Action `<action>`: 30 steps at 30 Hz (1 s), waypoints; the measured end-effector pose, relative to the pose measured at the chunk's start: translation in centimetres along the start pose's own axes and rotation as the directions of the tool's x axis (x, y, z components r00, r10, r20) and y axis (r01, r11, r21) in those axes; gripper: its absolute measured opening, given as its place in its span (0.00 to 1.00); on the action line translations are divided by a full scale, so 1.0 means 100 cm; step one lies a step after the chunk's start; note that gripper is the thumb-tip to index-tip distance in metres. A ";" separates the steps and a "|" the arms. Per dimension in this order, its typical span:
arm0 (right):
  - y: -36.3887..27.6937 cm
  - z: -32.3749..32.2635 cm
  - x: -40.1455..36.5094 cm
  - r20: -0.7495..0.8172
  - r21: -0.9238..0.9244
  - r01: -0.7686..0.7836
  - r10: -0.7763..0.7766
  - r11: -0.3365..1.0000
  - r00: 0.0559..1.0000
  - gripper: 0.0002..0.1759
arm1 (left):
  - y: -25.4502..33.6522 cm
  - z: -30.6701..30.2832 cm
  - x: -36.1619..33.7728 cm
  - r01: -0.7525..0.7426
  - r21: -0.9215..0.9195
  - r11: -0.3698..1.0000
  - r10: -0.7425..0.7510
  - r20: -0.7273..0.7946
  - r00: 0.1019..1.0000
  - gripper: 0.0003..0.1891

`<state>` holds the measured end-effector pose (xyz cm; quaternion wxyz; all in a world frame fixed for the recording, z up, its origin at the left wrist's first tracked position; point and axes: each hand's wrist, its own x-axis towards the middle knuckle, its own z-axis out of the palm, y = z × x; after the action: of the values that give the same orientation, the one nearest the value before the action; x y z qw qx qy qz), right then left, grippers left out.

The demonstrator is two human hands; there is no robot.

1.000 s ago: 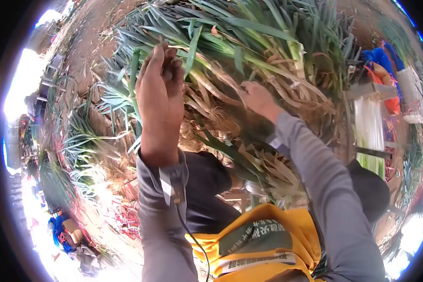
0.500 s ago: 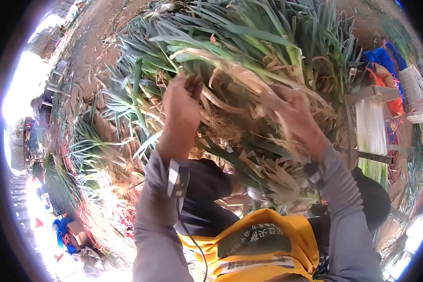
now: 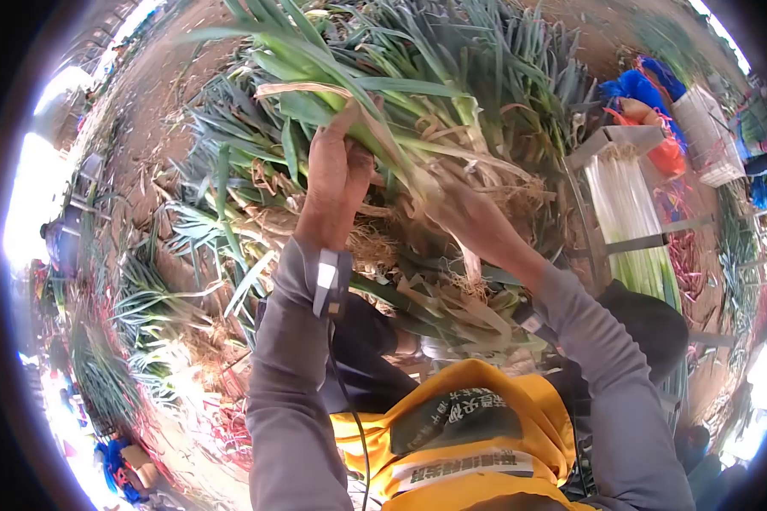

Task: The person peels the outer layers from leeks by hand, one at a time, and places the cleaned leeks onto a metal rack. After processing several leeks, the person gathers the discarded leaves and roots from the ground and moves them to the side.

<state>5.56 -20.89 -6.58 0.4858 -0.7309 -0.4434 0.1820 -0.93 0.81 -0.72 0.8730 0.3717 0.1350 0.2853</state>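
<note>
right hand (image 3: 469, 217) grip: fingertips buried among leeks (image 3: 418, 128) | leaf tops: cut off at top edge

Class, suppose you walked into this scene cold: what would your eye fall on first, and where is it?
First comes the big bunch of leeks at top centre, gripped by the left hand on its green stalks and by the right hand on its pale lower end. Next is the yellow garment at the bottom centre. At the right, a rack of trimmed white stalks stands out against the brown soil.
</note>
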 end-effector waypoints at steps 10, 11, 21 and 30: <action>-0.051 -0.006 0.050 -0.286 0.581 0.077 0.115 0.810 0.951 0.16 | 0.015 0.015 -0.001 -0.137 -0.003 0.991 0.137 0.100 0.986 0.17; -0.039 -0.007 0.035 -0.235 0.583 0.048 0.112 0.811 0.966 0.15 | 0.023 0.007 0.006 -0.191 -0.027 0.981 0.193 0.129 0.973 0.17; 0.171 0.047 -0.170 0.427 -0.605 -0.107 0.436 0.789 0.792 0.15 | 0.032 -0.024 0.016 -0.207 0.043 0.977 0.211 -0.109 0.971 0.17; -0.027 -0.016 0.032 -0.268 -0.061 0.172 -0.182 0.983 0.946 0.18 | 0.005 -0.020 0.019 -0.050 -0.199 0.979 0.040 -0.053 0.998 0.20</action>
<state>7.15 -18.84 -2.98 0.5432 -0.7149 -0.4394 0.0272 -0.50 3.39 -1.83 0.8957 0.2779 0.1183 0.3263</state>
